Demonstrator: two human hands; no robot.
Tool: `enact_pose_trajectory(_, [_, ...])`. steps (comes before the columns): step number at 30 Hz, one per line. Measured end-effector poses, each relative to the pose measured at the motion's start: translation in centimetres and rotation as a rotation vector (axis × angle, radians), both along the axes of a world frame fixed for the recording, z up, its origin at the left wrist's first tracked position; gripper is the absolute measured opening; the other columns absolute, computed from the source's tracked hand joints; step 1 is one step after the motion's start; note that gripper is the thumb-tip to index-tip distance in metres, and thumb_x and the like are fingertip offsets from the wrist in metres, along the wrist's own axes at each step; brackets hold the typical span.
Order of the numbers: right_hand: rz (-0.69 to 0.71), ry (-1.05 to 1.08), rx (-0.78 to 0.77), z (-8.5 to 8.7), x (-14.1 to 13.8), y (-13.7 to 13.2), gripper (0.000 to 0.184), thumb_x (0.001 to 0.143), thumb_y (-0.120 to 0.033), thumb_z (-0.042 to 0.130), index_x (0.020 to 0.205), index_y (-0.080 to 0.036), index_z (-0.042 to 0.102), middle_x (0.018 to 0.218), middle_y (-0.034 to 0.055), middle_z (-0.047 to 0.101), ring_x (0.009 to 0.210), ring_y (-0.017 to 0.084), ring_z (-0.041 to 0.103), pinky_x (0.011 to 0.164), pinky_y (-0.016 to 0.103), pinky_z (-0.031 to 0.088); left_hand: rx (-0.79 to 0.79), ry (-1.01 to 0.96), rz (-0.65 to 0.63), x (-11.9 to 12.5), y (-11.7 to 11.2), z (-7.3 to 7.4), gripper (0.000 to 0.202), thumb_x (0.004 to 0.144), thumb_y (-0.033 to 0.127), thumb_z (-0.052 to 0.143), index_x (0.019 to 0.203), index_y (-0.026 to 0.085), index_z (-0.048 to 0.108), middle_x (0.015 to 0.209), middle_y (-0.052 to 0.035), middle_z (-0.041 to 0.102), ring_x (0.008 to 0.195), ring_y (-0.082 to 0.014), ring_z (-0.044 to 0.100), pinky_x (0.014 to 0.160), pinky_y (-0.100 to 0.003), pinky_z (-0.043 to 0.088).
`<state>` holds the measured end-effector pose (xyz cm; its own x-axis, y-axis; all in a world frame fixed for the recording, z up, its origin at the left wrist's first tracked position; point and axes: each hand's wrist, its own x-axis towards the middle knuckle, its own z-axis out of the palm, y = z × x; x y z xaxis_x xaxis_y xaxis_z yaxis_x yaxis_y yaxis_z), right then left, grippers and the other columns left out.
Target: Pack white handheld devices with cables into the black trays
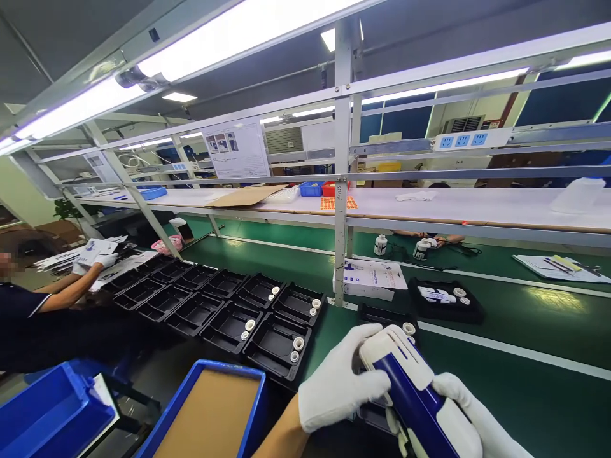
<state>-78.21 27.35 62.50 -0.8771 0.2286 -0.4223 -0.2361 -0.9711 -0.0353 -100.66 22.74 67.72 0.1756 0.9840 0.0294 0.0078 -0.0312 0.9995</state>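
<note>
Both my hands wear white gloves. My left hand [341, 381] is closed around the white upper end of a blue and white handheld device [410, 388]. My right hand [472, 420] grips the same device from below at its lower end. The device is held tilted over a black plastic tray [382, 315] on the green belt, and a small white ring [409, 328] sits in that tray just beyond the device.
Several black trays [229, 305], some with small white rings, line the green conveyor [525, 356]. A filled tray [446, 299] and a white box [370, 280] lie farther off. Blue bins [214, 407] stand near me. A gloved co-worker's arm [71, 289] reaches in at left. A steel post [341, 191] rises ahead.
</note>
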Motion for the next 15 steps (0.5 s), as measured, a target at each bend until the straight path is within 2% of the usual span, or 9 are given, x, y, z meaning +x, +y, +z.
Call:
enact_pose_trajectory(2, [0.001,-0.063,0.078,0.2,0.2,-0.4,0.062,0.090,-0.050,0.068,0.097,0.010,0.075,0.108,0.0318,0.067,0.093,0.039,0.071,0.088,0.046,0.056,-0.033,0.081,-0.062,-0.4,-1.0,0.6,0.089,0.073,0.021,0.075,0.154,0.028,0.038,0.150,-0.0023,0.050,0.134,-0.0165,0.055,0.116,-0.029,0.048])
enact_pose_trajectory(4, [0.012,-0.120,0.132,0.7,0.3,-1.0,0.060,0.087,-0.050,0.073,0.096,0.009,0.075,0.107,0.0320,0.067,0.091,0.037,0.071,0.089,0.043,0.056,-0.042,0.239,-0.059,-0.6,-1.7,1.2,0.098,0.069,0.024,0.079,0.156,0.032,0.036,0.149,-0.0017,0.050,0.134,-0.0193,0.054,0.116,-0.032,0.049])
enact_pose_trajectory(7, [0.068,-0.141,0.142,1.5,0.4,-2.2,0.063,0.082,-0.049,0.078,0.106,0.010,0.074,0.109,0.0294,0.068,0.091,0.034,0.070,0.083,0.039,0.056,-0.090,0.311,-0.115,-0.7,-2.1,1.9,0.103,0.064,0.020,0.080,0.155,0.027,0.034,0.140,-0.0031,0.055,0.123,-0.0197,0.058,0.115,-0.034,0.049])
enact_pose_trajectory(9, [0.070,-0.173,0.105,1.9,0.4,-2.7,0.065,0.077,-0.047,0.083,0.104,0.012,0.073,0.105,0.0294,0.069,0.088,0.034,0.070,0.084,0.039,0.056,-0.137,0.324,-0.147,-0.7,-2.3,2.4,0.109,0.062,0.016,0.080,0.157,0.024,0.030,0.139,-0.0038,0.057,0.127,-0.0197,0.056,0.120,-0.034,0.045])
enact_pose_trajectory(12, [0.038,-0.248,0.073,1.4,0.5,-2.9,0.063,0.068,-0.044,0.089,0.097,0.010,0.073,0.106,0.0309,0.068,0.094,0.037,0.071,0.099,0.042,0.052,-0.161,0.351,-0.160,-0.5,-2.5,2.9,0.118,0.058,0.012,0.083,0.160,0.024,0.024,0.143,-0.0061,0.054,0.137,-0.0220,0.050,0.127,-0.036,0.037])
enact_pose_trajectory(15, [0.084,-0.269,0.175,0.2,1.0,-2.4,0.059,0.069,-0.055,0.085,0.094,-0.002,0.076,0.102,0.0217,0.072,0.099,0.033,0.071,0.104,0.039,0.051,-0.152,0.368,-0.180,-0.3,-2.5,3.5,0.115,0.055,0.001,0.079,0.157,0.021,0.028,0.133,-0.0053,0.058,0.115,-0.0176,0.062,0.121,-0.037,0.043])
